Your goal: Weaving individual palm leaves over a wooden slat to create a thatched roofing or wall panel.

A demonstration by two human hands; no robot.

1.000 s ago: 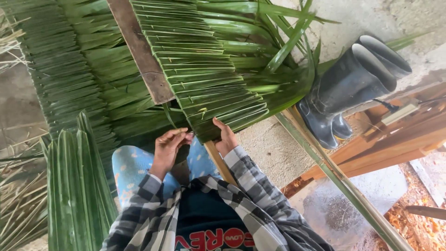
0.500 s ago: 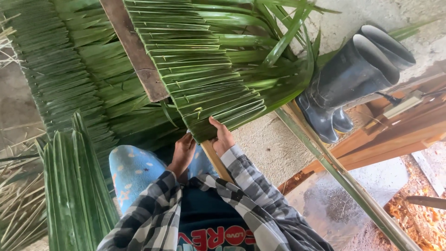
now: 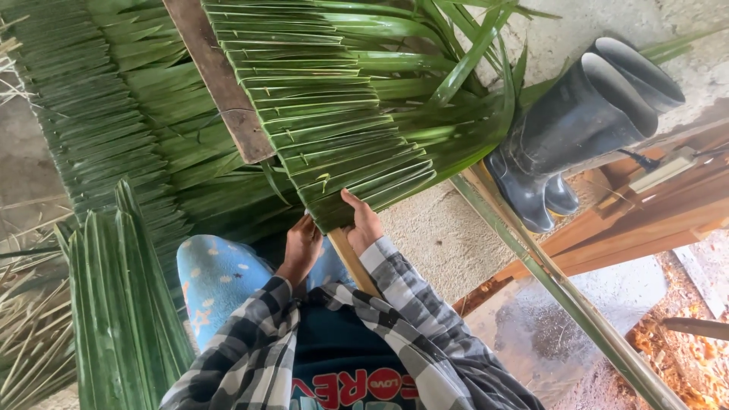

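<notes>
Both hands are right at the near edge of the folded palm-leaf panel; it fills the top middle of the view, rows of green leaves folded over a thin wooden stick that pokes out below the last row, between the two hands. The right hand has its fingers closed around that last fold, thumb up along the leaf edge, so it's gripping the leaf; the left hand sits just beside it under the panel's edge, fingers curled in toward the leaves, but can't tell if it's actually pinching anything since the tips are hidden. A flat wooden board lies across the panel; a pair of dark rubber boots lies on the concrete to the right, well apart; a bundle of loose green leaves stands at the left next to the blue spotted knee.
</notes>
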